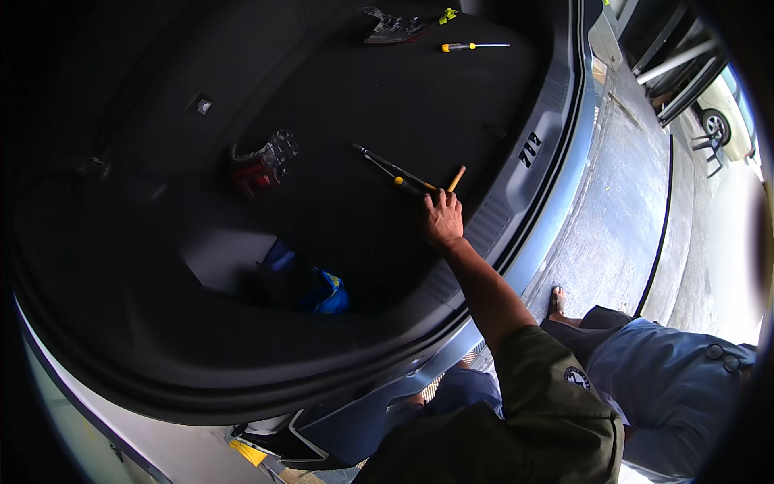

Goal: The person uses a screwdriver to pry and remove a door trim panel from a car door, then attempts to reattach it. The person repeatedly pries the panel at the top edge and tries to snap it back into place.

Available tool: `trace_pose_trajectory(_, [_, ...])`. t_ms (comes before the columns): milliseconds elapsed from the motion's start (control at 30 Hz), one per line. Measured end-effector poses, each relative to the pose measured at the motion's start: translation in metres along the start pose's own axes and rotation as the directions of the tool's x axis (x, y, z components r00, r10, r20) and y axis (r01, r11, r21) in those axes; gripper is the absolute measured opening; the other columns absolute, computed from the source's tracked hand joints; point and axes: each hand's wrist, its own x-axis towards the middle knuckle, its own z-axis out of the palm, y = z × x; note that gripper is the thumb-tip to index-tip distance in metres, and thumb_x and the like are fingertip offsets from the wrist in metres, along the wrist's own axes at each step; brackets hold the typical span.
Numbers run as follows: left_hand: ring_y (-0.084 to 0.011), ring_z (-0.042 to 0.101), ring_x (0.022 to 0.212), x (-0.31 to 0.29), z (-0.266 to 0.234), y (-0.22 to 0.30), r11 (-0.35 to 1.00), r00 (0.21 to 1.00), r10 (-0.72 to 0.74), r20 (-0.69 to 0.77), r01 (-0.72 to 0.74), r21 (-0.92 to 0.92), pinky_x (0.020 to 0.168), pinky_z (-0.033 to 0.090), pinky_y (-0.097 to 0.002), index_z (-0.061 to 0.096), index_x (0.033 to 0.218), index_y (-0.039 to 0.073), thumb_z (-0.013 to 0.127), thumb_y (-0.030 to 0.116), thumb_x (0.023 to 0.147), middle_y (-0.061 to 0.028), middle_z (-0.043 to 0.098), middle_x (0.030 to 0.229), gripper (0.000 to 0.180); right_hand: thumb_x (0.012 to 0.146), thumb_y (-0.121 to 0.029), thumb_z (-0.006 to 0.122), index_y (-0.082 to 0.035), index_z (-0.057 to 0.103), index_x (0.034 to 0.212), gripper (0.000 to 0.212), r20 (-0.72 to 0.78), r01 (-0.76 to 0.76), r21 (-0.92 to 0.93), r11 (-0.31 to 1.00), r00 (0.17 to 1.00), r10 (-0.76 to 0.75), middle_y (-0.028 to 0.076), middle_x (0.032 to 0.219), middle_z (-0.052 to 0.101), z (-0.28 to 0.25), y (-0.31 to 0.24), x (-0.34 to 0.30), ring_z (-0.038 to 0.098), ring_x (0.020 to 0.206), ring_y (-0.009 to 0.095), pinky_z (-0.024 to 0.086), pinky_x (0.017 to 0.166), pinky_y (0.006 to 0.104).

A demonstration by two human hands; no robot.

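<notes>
My right hand (443,216) reaches over the rim into a dark car trunk, fingers apart and pointing down. Its fingertips meet the orange handle end of a long thin tool (403,171) with a dark shaft. Beside that tool lies a thin metal shaft with a yellow part (398,181), perhaps a screwdriver. A short tan handle (457,177) sticks up just right of my fingers; its other end is hidden. Farther off, a screwdriver (459,47) with a yellow and dark handle rests on the trunk floor. My left hand does not show.
A red and clear tail lamp (260,168) lies left of the tools; another lamp-like part (395,29) sits at the far end. A blue bag or cloth (330,292) is nearer me. The trunk sill (528,157) runs along the right. Another person (677,379) stands close at right.
</notes>
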Motion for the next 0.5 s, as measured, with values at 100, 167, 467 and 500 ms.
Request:
trace_pose_trajectory(100, [-0.0316,0.051,0.129,0.003,0.002,0.006,1.000,1.000,-0.026,0.007,0.026,0.000,0.108,0.040,-0.0404,0.046,0.142,-0.002,0.047,0.037,0.102,-0.0196,0.052,0.140,0.056,0.095,-0.023,0.050,-0.008,0.057,0.120,0.031,0.062,-0.036,0.033,0.999,0.997,0.034,0.016,0.124,0.058,0.005,-0.004,0.012,0.049,0.121,0.037,0.042,0.094,0.0458])
trace_pose_trajectory(167, [-0.0316,0.052,0.129,0.004,0.004,0.008,1.000,1.000,-0.027,0.006,0.027,-0.004,0.108,0.040,-0.0403,0.046,0.142,-0.002,0.047,0.036,0.102,-0.0195,0.052,0.141,0.056,0.096,-0.023,0.047,-0.009,0.057,0.114,0.025,-0.037,-0.020,0.041,0.999,0.999,0.021,0.014,0.117,0.061,0.017,-0.001,0.023,0.050,0.117,0.037,0.042,0.092,0.0466])
trace_pose_trajectory(467, [-0.0315,0.052,0.128,-0.017,-0.013,0.005,0.998,0.998,-0.064,-0.017,0.064,0.016,0.107,0.041,-0.0402,0.047,0.142,-0.001,0.047,0.034,0.101,-0.0190,0.052,0.141,0.054,0.092,-0.023,0.053,-0.009,0.057,0.125,0.036,0.077,0.012,0.171,0.985,0.997,-0.025,0.015,0.122,0.057,-0.008,0.012,-0.004,0.052,0.118,0.033,0.043,0.097,0.0432])
trace_pose_trajectory(500, [-0.0314,0.052,0.128,-0.016,-0.014,0.007,0.998,0.998,-0.064,-0.020,0.064,-0.004,0.107,0.041,-0.0401,0.047,0.142,-0.001,0.047,0.034,0.101,-0.0190,0.052,0.141,0.054,0.092,-0.023,0.053,-0.008,0.057,0.125,0.037,0.169,-0.050,0.172,0.984,0.985,0.020,0.015,0.124,0.056,-0.025,0.009,-0.009,0.053,0.117,0.034,0.044,0.097,0.0446])
